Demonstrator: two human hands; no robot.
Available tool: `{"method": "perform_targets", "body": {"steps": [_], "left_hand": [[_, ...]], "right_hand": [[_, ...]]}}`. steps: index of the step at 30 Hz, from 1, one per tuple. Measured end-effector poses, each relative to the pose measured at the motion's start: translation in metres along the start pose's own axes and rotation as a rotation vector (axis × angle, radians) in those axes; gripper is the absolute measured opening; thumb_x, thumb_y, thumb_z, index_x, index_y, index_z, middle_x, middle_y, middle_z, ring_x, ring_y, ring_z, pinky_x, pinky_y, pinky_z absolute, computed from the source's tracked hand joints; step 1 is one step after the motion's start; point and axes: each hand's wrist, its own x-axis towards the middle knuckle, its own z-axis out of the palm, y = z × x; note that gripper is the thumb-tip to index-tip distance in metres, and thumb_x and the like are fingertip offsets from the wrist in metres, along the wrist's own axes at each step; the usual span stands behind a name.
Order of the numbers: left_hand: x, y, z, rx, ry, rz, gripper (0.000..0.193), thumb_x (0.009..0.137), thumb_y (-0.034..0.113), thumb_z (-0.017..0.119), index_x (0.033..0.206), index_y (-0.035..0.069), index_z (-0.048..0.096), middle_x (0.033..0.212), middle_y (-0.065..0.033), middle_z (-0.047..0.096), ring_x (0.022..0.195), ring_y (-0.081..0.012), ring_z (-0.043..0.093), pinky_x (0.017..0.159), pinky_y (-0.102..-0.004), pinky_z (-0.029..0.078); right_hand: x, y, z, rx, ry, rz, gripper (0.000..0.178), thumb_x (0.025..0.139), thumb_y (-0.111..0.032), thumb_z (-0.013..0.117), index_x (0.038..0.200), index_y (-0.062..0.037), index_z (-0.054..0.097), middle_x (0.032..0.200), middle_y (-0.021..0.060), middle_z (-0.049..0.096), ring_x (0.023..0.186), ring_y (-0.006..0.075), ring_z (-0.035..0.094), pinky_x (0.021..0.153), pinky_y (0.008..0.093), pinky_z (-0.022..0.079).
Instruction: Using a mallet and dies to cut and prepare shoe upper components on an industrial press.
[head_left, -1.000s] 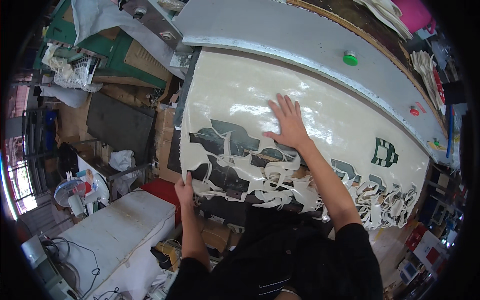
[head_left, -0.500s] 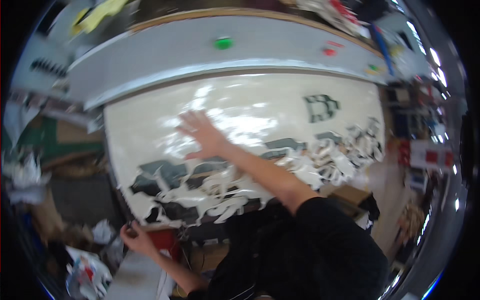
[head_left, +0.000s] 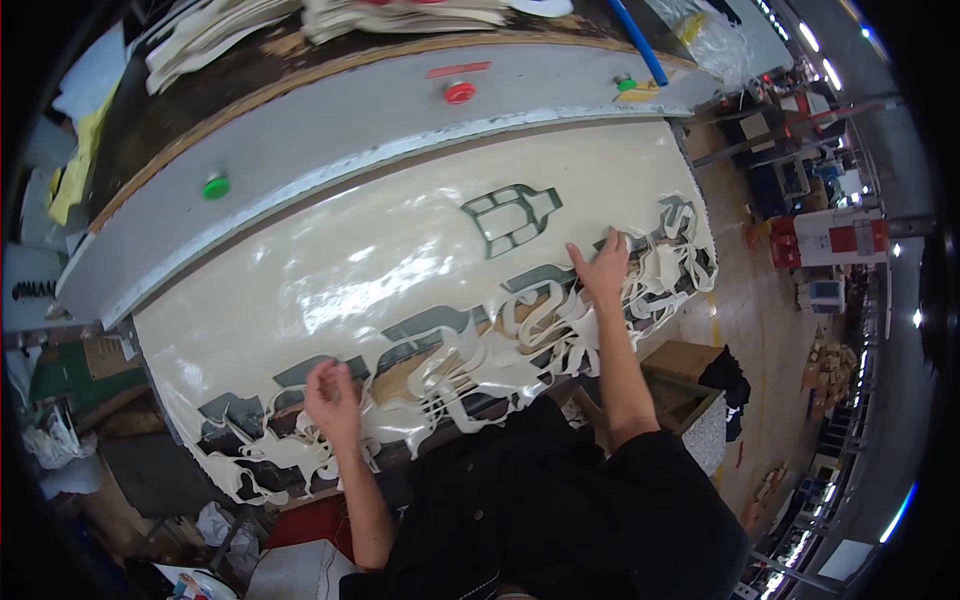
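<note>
A cream sheet (head_left: pixel 230 310) with a glossy surface covers the work table. On it, right of the middle, lies a dark green frame (head_left: pixel 520 238) with several open cells, like a cutting die. My right hand (head_left: pixel 603 272) is open at the right, thumb and fingers apart, by the sheet's cut near edge. Over the near left edge, my left hand (head_left: pixel 333 402) is loosely bent beside a dark grey-green patch (head_left: pixel 305 372); I see nothing held in it. Cut cream offcuts (head_left: pixel 470 365) with looping holes run along the near side between both hands.
A grey machine beam (head_left: pixel 330 130) spans the far side, bearing a red button (head_left: pixel 459 92) and green buttons. Stacked cream pieces (head_left: pixel 400 18) and a blue tube (head_left: pixel 638 40) lie on top. An open carton (head_left: pixel 683 362) stands near my right elbow.
My view has swung rightward. My right hand has gone from the sheet's middle to its right near edge. My left hand has come from beside the table to above the offcuts.
</note>
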Motion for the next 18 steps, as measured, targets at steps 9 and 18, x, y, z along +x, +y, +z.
{"method": "perform_targets", "body": {"steps": [9,18], "left_hand": [[-0.037,-0.023,0.061,0.266,0.124,0.119,0.023,0.101,0.013,0.075,0.117,-0.001,0.069,0.095,-0.004,0.07,0.083,-0.0109,0.063,0.077,-0.0263,0.053],[0.013,-0.061,0.045,0.001,0.461,-0.314,0.051,0.092,0.024,0.084,0.13,-0.004,0.064,0.092,-0.0059,0.068,0.084,-0.0151,0.064,0.074,-0.0299,0.056]], "right_hand": [[0.008,0.098,-0.051,-0.281,-0.61,-0.091,0.08,0.088,-0.08,0.061,0.097,-0.0019,0.077,0.082,0.0194,0.076,0.082,0.0402,0.074,0.1,0.0555,0.046],[0.107,0.16,-0.008,0.578,-0.153,0.259,0.062,0.087,-0.055,0.083,0.105,0.0042,0.074,0.093,0.0227,0.076,0.091,0.0341,0.075,0.083,0.0443,0.057]]}}
